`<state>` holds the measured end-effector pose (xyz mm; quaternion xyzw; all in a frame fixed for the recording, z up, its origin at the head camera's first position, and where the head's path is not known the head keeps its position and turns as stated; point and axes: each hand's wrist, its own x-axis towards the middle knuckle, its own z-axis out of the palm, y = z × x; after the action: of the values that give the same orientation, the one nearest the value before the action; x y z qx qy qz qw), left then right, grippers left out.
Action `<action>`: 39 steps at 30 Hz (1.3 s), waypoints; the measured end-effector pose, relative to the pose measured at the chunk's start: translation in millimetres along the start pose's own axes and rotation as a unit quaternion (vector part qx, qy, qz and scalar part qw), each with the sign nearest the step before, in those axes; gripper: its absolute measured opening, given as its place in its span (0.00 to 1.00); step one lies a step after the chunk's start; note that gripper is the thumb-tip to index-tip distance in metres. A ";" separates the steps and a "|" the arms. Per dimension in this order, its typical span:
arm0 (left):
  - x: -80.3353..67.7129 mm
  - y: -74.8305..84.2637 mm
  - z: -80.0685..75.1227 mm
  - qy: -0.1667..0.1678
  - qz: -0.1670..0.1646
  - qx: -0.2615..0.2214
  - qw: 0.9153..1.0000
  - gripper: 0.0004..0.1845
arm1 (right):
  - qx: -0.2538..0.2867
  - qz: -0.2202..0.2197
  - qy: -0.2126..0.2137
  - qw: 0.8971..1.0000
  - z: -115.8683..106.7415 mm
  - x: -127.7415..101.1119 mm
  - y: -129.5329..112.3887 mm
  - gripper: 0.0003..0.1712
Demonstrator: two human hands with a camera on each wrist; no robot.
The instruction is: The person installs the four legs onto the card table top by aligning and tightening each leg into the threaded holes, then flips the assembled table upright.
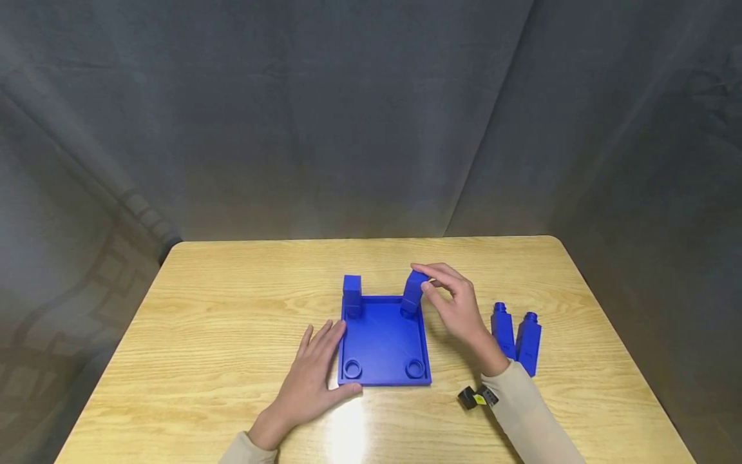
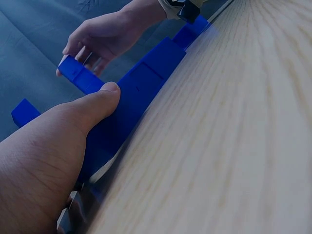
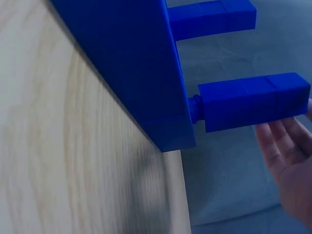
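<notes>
A blue square base plate (image 1: 384, 335) lies at the table's middle, with round sockets in its corners. One blue post (image 1: 351, 293) stands upright in the far-left socket. My right hand (image 1: 431, 283) pinches the top of a second blue post (image 1: 414, 291), which leans in the far-right socket; its peg (image 3: 195, 107) sits at the plate's face. My left hand (image 1: 324, 351) lies flat on the table against the plate's left edge, thumb (image 2: 97, 105) pressed on the plate's rim (image 2: 141, 92). The two near sockets (image 1: 352, 368) hold nothing.
Two more blue posts (image 1: 503, 328) (image 1: 529, 343) lie side by side on the wooden table (image 1: 203, 309), right of my right wrist. A grey cloth backdrop (image 1: 348, 116) hangs behind the table. The table's right edge is close to those posts.
</notes>
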<state>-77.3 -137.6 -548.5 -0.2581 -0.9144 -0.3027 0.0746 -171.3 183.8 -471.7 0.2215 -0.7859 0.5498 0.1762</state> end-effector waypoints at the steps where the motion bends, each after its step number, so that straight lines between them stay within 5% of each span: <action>1: -0.1 -0.1 0.1 0.000 0.001 0.000 1.000 0.61 | -0.001 0.000 -0.001 1.000 -0.7 0.0 0.2 0.20; 22: -0.5 -0.5 0.8 -0.001 0.001 -0.002 1.000 0.62 | 0.005 0.111 0.017 0.994 2.1 -1.0 -1.9 0.21; 31: -0.7 0.6 0.3 0.001 0.000 -0.002 1.000 0.62 | -0.022 0.046 -0.012 0.999 1.6 -0.2 2.4 0.32; 39: -0.1 0.3 0.6 0.003 0.002 -0.001 1.000 0.62 | -0.053 0.038 -0.046 0.997 -4.3 0.8 -0.6 0.24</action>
<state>-77.0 -137.1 -548.9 -0.2588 -0.9136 -0.3040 0.0776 -171.6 187.5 -469.4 0.2066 -0.8289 0.5032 0.1304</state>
